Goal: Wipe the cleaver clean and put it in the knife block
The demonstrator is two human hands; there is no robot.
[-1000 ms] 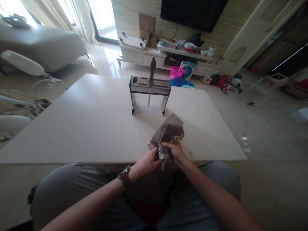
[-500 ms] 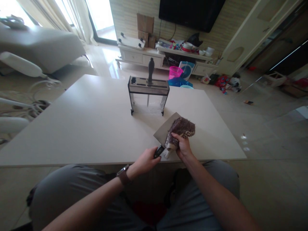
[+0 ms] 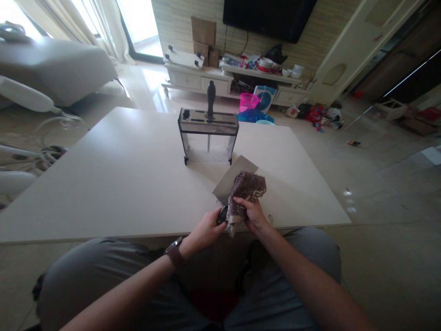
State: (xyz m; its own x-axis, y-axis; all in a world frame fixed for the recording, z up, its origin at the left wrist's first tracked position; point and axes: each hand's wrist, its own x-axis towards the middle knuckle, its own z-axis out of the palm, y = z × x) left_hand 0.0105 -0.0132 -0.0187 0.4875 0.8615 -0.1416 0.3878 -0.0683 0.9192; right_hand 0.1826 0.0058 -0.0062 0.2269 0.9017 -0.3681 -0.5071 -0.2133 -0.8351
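Note:
My left hand [image 3: 206, 230] grips the dark handle of a wide cleaver [image 3: 231, 177] at the table's near edge, with the flat grey blade pointing away and to the right. A brown speckled cloth [image 3: 246, 189] lies pressed on the blade under my right hand [image 3: 252, 213], which holds it bunched near the handle end. Behind them on the table [image 3: 120, 184] stands a clear knife block [image 3: 207, 136] with one black-handled knife [image 3: 210, 99] upright in its slotted top.
A white sofa [image 3: 58, 69] is at the far left. A low TV cabinet [image 3: 206, 80] with clutter, a pink basket [image 3: 248, 101] and a blue fan stand beyond the table. My knees are under the near edge.
My right hand slid the cloth out along the blade toward its tip, then drew it back toward the handle. The cleaver stays held in my left hand.

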